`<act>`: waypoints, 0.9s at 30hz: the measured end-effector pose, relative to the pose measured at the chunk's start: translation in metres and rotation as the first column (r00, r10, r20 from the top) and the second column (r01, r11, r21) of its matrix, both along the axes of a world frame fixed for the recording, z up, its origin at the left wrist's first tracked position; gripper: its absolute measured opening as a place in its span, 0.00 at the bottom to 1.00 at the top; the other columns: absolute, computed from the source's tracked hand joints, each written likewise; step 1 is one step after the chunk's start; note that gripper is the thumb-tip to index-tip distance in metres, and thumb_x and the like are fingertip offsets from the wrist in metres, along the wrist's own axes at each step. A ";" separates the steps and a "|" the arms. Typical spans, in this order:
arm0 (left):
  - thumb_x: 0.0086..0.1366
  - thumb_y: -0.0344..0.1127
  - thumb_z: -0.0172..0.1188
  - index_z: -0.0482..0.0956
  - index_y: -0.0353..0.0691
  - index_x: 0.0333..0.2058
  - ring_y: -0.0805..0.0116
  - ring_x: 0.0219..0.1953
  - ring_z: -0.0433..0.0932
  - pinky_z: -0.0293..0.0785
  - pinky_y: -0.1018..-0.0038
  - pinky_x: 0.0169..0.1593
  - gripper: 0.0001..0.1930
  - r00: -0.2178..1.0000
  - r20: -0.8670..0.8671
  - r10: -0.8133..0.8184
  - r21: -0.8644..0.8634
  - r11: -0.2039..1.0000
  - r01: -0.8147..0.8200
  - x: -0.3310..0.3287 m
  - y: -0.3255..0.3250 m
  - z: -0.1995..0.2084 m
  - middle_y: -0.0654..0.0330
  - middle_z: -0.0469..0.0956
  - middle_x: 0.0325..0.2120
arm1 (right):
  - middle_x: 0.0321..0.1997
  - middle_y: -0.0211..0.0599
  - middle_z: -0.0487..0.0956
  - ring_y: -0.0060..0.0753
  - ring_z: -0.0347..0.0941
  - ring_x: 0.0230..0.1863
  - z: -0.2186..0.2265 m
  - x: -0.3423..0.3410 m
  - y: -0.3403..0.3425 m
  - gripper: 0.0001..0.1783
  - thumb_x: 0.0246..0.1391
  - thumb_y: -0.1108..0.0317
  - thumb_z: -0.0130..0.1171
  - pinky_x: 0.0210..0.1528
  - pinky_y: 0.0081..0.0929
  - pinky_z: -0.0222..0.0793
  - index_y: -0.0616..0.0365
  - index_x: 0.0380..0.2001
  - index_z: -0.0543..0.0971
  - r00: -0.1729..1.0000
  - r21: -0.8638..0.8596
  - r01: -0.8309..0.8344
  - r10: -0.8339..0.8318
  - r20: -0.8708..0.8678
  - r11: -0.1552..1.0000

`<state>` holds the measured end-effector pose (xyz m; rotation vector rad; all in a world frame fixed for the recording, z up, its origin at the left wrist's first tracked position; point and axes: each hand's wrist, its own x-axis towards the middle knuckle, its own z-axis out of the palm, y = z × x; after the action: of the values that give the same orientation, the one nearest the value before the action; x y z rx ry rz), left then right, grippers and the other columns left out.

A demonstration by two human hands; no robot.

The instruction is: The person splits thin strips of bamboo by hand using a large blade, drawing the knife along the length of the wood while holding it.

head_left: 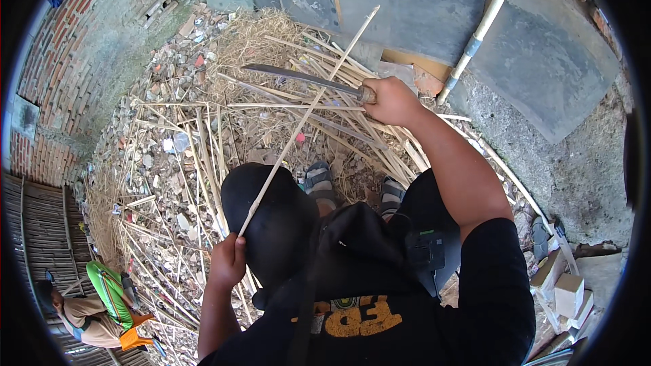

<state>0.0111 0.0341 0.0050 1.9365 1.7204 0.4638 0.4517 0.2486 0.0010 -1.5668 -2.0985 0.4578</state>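
Observation:
My left hand (pixel 228 262) is closed around the lower end of a long, pale bamboo strip (pixel 281 160). The strip slants up and to the right, past my dark-clad knee. A machete (pixel 285 73) with a long dark blade is in my right hand (pixel 393 102), which wraps its wooden handle. Its tip points left. Strip and blade cross in the picture near the blade's handle end; whether they touch, I cannot tell. Beneath them lies a loose heap of split bamboo strips (pixel 400 152), in front of my sandalled feet.
Rubble (pixel 159 166) and dry straw (pixel 254 37) cover the ground. More strips lie at the left. A pale pole (pixel 485 24) leans by the grey wall at the right, and light blocks (pixel 568 291) sit lower right. Another person (pixel 91 312) is at the lower left.

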 end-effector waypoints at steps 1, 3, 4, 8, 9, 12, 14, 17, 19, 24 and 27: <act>0.75 0.42 0.47 0.66 0.35 0.24 0.38 0.20 0.71 0.62 0.56 0.24 0.21 1.000 0.005 0.012 -0.015 1.000 -0.012 0.000 0.000 0.000 0.43 0.69 0.15 | 0.31 0.54 0.82 0.56 0.80 0.37 0.001 0.000 -0.001 0.24 0.44 0.65 0.65 0.44 0.46 0.75 0.59 0.47 0.81 1.000 -0.001 0.003 -0.003 0.024 1.000; 0.75 0.42 0.47 0.66 0.35 0.24 0.39 0.20 0.70 0.62 0.56 0.24 0.21 1.000 0.011 0.021 -0.030 0.999 -0.020 0.001 0.000 0.000 0.43 0.68 0.15 | 0.32 0.50 0.83 0.54 0.80 0.38 0.000 0.002 -0.002 0.23 0.44 0.65 0.63 0.45 0.46 0.76 0.56 0.48 0.81 0.999 -0.003 0.010 -0.009 0.049 1.000; 0.75 0.42 0.47 0.66 0.35 0.24 0.39 0.19 0.70 0.62 0.56 0.24 0.21 0.999 0.024 0.020 -0.031 0.999 -0.020 0.002 0.000 0.000 0.44 0.68 0.15 | 0.31 0.53 0.82 0.56 0.80 0.38 -0.002 0.003 -0.002 0.23 0.44 0.65 0.65 0.44 0.46 0.75 0.58 0.47 0.81 1.000 0.015 -0.009 0.009 0.026 1.000; 0.75 0.42 0.48 0.65 0.35 0.24 0.40 0.19 0.70 0.61 0.56 0.24 0.21 1.000 0.019 0.014 -0.023 1.000 -0.014 0.004 -0.001 0.003 0.45 0.68 0.15 | 0.30 0.55 0.81 0.58 0.79 0.37 -0.002 0.004 -0.002 0.20 0.44 0.64 0.67 0.42 0.47 0.75 0.58 0.43 0.81 0.999 0.042 -0.022 0.020 0.035 0.999; 0.75 0.42 0.48 0.65 0.35 0.24 0.40 0.19 0.70 0.61 0.56 0.24 0.21 1.000 0.014 0.014 -0.022 1.000 -0.013 0.002 -0.003 0.003 0.45 0.68 0.15 | 0.30 0.55 0.81 0.58 0.79 0.37 0.000 0.002 -0.002 0.20 0.44 0.64 0.67 0.42 0.47 0.75 0.58 0.43 0.81 0.999 0.043 -0.021 0.020 0.031 0.999; 0.75 0.42 0.48 0.66 0.35 0.24 0.42 0.19 0.70 0.61 0.57 0.24 0.21 0.999 0.027 0.022 -0.043 0.999 -0.021 0.000 -0.007 0.002 0.45 0.68 0.15 | 0.30 0.52 0.81 0.58 0.79 0.37 0.001 -0.001 -0.003 0.17 0.44 0.65 0.65 0.41 0.48 0.75 0.55 0.40 0.81 0.994 -0.016 -0.068 0.070 0.084 0.998; 0.75 0.42 0.50 0.67 0.34 0.25 0.48 0.17 0.69 0.61 0.59 0.24 0.20 0.999 0.020 0.043 -0.038 0.998 -0.042 0.004 -0.010 0.004 0.47 0.69 0.14 | 0.31 0.50 0.82 0.57 0.79 0.36 -0.005 -0.002 -0.004 0.14 0.44 0.66 0.63 0.40 0.49 0.75 0.54 0.37 0.80 0.986 0.018 -0.112 0.109 0.127 0.994; 0.74 0.41 0.51 0.68 0.34 0.26 0.56 0.16 0.68 0.61 0.61 0.24 0.19 0.997 0.051 0.063 -0.066 0.996 -0.059 0.002 -0.013 0.004 0.48 0.69 0.14 | 0.36 0.45 0.83 0.51 0.81 0.41 0.004 -0.012 -0.007 0.20 0.44 0.64 0.64 0.45 0.48 0.76 0.49 0.45 0.81 0.951 -0.091 -0.137 0.157 0.266 0.986; 0.74 0.41 0.51 0.68 0.34 0.26 0.60 0.17 0.67 0.61 0.63 0.24 0.19 0.996 0.063 0.069 -0.078 0.995 -0.064 0.001 -0.014 0.005 0.50 0.68 0.14 | 0.35 0.45 0.83 0.51 0.81 0.42 0.007 -0.015 -0.012 0.19 0.44 0.64 0.64 0.45 0.47 0.76 0.50 0.44 0.81 0.948 -0.067 -0.174 0.186 0.257 0.982; 0.75 0.42 0.50 0.70 0.34 0.27 0.69 0.19 0.67 0.61 0.67 0.25 0.19 0.985 0.155 0.080 -0.102 0.993 -0.064 -0.004 -0.016 -0.001 0.57 0.68 0.14 | 0.35 0.43 0.83 0.50 0.80 0.42 0.009 -0.020 -0.013 0.17 0.44 0.64 0.65 0.46 0.47 0.76 0.51 0.41 0.81 0.929 -0.082 -0.227 0.241 0.283 0.971; 0.76 0.44 0.49 0.73 0.34 0.28 0.73 0.21 0.67 0.62 0.69 0.26 0.20 0.971 0.208 0.121 -0.149 0.985 -0.091 -0.003 -0.018 0.003 0.61 0.69 0.15 | 0.35 0.42 0.83 0.50 0.80 0.42 0.006 -0.018 -0.012 0.16 0.44 0.64 0.65 0.45 0.47 0.75 0.51 0.40 0.81 0.934 -0.053 -0.234 0.240 0.266 0.971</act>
<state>0.0082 0.0160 0.0081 1.6383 1.6734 0.5566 0.4341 0.2363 0.0069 -1.4612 -2.5159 0.3624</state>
